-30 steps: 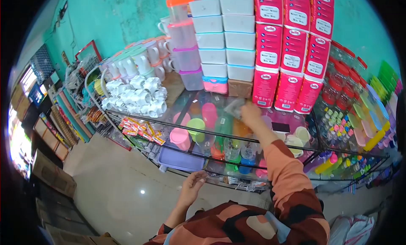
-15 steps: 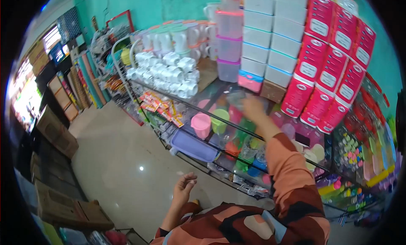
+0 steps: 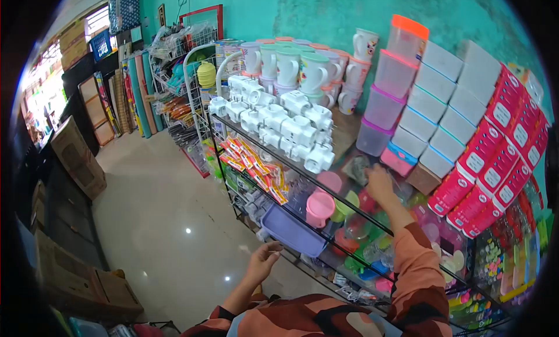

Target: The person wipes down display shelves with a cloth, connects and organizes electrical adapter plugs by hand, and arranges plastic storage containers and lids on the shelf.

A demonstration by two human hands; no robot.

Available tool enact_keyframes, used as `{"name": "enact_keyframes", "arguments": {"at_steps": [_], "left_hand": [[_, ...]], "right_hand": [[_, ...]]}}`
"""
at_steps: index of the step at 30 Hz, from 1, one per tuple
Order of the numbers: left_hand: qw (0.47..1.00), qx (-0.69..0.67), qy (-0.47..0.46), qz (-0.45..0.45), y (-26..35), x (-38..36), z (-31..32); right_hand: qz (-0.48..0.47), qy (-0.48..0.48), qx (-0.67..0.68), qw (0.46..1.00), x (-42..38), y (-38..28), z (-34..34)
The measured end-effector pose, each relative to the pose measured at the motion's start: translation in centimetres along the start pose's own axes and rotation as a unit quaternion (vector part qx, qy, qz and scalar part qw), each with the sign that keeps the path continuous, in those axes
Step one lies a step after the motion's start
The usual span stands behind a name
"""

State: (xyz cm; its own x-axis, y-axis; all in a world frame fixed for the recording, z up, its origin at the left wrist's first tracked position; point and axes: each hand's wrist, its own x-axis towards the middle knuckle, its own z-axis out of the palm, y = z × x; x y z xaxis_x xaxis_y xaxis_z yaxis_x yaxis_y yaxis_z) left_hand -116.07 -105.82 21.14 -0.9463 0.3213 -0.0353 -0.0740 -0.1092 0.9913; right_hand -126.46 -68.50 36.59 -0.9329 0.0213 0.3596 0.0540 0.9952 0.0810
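Note:
My right hand [image 3: 379, 184] reaches over the glass top of the shelf rack [image 3: 355, 204], its fingers closed on a crumpled greyish cloth [image 3: 357, 168] that rests on the glass. Near the cloth stand a purple-lidded plastic container [image 3: 374, 136] and a pink-and-blue box [image 3: 399, 157]. Below the glass, a pink cup [image 3: 320, 208] and a green cup [image 3: 347, 205] show on the lower shelf. My left hand [image 3: 263, 263] hangs in the air in front of the rack, fingers loosely bent and apart, with nothing in it. Nearest to it is a purple tray [image 3: 294, 229].
White plug adapters [image 3: 279, 124] are piled at the rack's left end, with stacked mugs [image 3: 288, 66] behind. White boxes [image 3: 431, 84] and pink boxes [image 3: 501, 107] rise at the right. Cardboard cartons [image 3: 75, 273] line the left side of the tiled floor [image 3: 157, 197].
The view has swung left, so the rack's goods sit further right and lower. My right hand still holds the cloth on the glass. The fingers of my left hand have straightened slightly.

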Motion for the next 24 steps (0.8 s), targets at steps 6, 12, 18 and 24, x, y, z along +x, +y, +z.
{"name": "enact_keyframes", "arguments": {"at_steps": [6,12,18,24], "left_hand": [[0.999,-0.009,0.020,-0.032,-0.7,4.0,-6.6],[0.998,-0.007,0.037,-0.041,-1.2,9.3,-10.5],[0.997,0.013,-0.075,-0.003,-0.3,13.5,-9.2],[0.983,0.010,-0.185,-0.002,1.0,14.9,-8.4]], "right_hand": [[0.099,-0.016,-0.054,0.993,5.5,-1.0,3.0],[0.007,-0.091,0.008,0.996,-1.6,-10.8,-4.9],[0.166,-0.054,-0.084,0.981,2.5,-4.7,0.0],[0.168,-0.015,-0.047,0.985,3.2,-5.5,1.6]]}}
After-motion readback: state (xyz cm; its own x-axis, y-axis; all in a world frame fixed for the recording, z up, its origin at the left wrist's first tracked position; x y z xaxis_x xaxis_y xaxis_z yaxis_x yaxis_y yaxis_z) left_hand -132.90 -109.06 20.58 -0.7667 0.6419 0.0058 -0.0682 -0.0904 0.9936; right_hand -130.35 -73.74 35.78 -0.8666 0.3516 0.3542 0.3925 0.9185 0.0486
